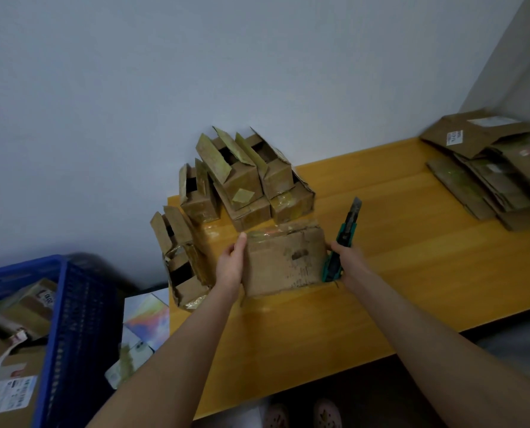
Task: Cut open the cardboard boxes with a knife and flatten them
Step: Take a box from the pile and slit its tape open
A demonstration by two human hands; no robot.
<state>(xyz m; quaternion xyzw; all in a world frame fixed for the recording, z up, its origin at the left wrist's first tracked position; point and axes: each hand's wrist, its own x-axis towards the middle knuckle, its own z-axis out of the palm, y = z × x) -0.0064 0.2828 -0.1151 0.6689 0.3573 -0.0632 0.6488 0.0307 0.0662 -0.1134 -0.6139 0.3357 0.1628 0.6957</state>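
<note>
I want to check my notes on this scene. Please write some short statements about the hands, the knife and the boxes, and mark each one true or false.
1. The right hand grips the green knife. True.
2. The knife's blade is cutting into the box between the hands. False: the blade points up and away, clear of the box.
3. The left hand presses against the box's left side. True.
4. The flattened cardboard lies on the floor. False: it lies on the table, at its far right end.
5. A pile of opened boxes stands at the table's far left corner. True.
</note>
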